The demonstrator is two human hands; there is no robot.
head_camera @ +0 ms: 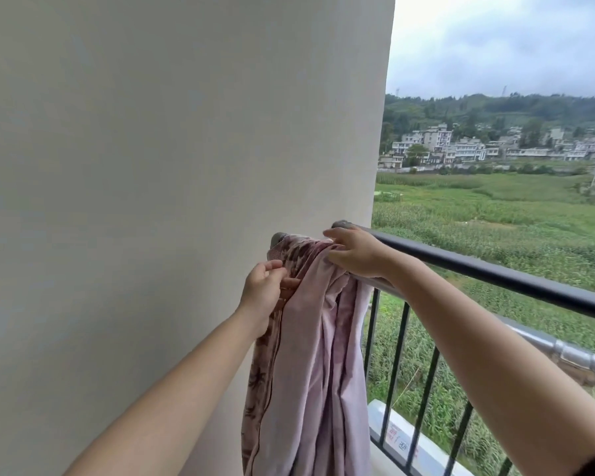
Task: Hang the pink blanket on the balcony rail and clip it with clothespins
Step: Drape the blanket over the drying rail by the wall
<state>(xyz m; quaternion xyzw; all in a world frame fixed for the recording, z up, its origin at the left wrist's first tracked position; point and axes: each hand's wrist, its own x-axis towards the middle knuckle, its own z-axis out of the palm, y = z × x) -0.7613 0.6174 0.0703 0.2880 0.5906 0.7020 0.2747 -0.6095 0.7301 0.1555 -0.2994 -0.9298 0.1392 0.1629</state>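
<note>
The pink blanket [310,365] hangs bunched over the near silver rail where it meets the wall, its patterned dark-red edge on the left. My left hand [267,292] pinches that patterned edge just below the rail. My right hand [352,252] grips the fabric on top of the rail, fingers curled over it. A dark balcony rail [495,269] runs to the right behind the hand. No clothespins are in sight.
A plain white wall [169,166] fills the left side, right up against the blanket. Black vertical bars [397,345] stand below the rail. A silver pipe [571,355] runs outside on the right. Beyond lie green fields and distant houses.
</note>
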